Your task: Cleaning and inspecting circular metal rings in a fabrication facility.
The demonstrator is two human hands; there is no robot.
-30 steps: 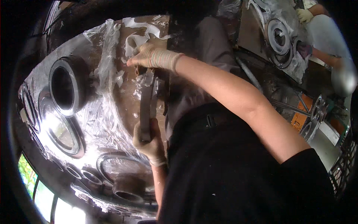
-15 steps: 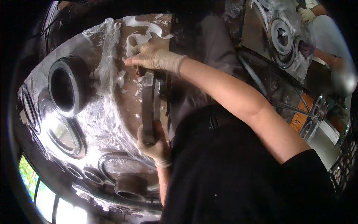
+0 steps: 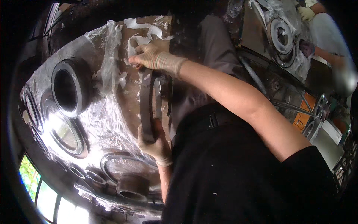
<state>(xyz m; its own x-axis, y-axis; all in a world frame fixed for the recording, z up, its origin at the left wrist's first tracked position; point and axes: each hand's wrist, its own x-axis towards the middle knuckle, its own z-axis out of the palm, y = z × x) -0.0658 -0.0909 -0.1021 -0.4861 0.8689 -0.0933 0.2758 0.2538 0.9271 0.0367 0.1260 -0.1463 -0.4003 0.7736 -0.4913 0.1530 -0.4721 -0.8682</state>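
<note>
A dark ring [image 3: 146, 104] stands on edge near the table's side by my lap. My left hand [image 3: 156, 146], in a pale knit glove, is wrapped round its lower end. My right hand [image 3: 150, 56], gloved likewise, is closed in a pinch at the ring's upper end. Something small and reddish-brown shows under its fingers, too hidden to name. Beyond that hand a curled white strip [image 3: 149, 29] lies on the brown tabletop [image 3: 128, 100]. Small white scraps [image 3: 122, 80] are scattered beside the ring.
A thick black ring [image 3: 56, 87] and a wide flat ring [image 3: 76, 145] rest on plastic film [image 3: 110, 115] at left. A short dark cylinder [image 3: 132, 186] stands at the lower edge. At upper right, a gloved co-worker handles a ring [image 3: 274, 35] on another table.
The ring has turned in my hands, and the pale patch at its upper end no longer shows. My right hand has shifted slightly to the right; my left keeps its hold.
</note>
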